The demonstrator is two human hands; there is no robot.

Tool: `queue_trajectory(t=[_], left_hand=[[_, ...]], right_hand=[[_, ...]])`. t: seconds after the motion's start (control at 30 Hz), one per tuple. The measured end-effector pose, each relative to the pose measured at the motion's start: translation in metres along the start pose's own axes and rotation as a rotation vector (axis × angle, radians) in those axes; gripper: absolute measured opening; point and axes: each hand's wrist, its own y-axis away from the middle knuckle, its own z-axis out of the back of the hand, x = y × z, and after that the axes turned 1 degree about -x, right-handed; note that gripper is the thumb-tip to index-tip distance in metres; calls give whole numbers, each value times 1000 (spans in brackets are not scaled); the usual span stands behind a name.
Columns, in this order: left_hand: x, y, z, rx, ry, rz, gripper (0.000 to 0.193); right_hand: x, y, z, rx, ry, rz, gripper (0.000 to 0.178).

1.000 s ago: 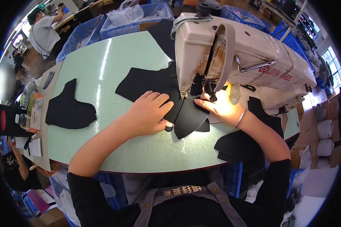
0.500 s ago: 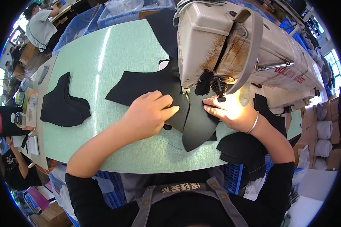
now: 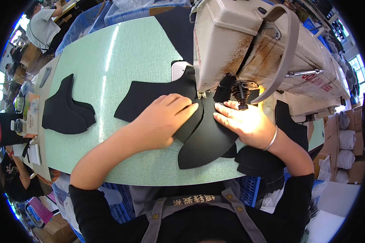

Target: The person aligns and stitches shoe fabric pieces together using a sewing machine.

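Two black fabric panels meet along a seam line under the needle area of a sewing machine point(image 3: 231, 44). The left panel point(image 3: 144, 95) spreads across the table, and the curved right panel point(image 3: 207, 141) has its pointed end toward me. My left hand point(image 3: 162, 117) is closed on the left panel beside the seam, thumb and index finger together; its other fingertips are partly hidden. Lying flat with fingers stretched out, my right hand point(image 3: 247, 123) presses the right panel just right of the presser foot point(image 3: 201, 95). Bright lamp light falls on it.
Cut black pieces lie stacked on the green table point(image 3: 81, 158) at the left point(image 3: 69, 109). More black pieces point(image 3: 259, 158) rest by my right forearm. Blue bins point(image 3: 129, 16) line the far edge. A person in a white shirt point(image 3: 42, 28) sits at the far left.
The curved right panel has swung its pointed end leftward and toward me. My left hand has shifted slightly right, its thumb closing toward the index finger. My right hand has moved slightly left on the panel.
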Motion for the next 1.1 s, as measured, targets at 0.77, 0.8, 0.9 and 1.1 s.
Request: queue_trajectory(t=[0.77, 0.8, 0.9, 1.1], left_hand=[[-9, 4, -22, 7, -323, 54, 64], [-9, 2, -22, 3, -307, 53, 65], [-11, 2, -16, 11, -259, 62, 69], [-8, 6, -20, 38, -253, 82, 68]], right_hand=[[11, -6, 2, 106, 87, -115, 92], [10, -7, 6, 143, 25, -147, 89], [14, 2, 44, 226, -143, -147, 78], [4, 17, 156, -301, -493, 20, 13]])
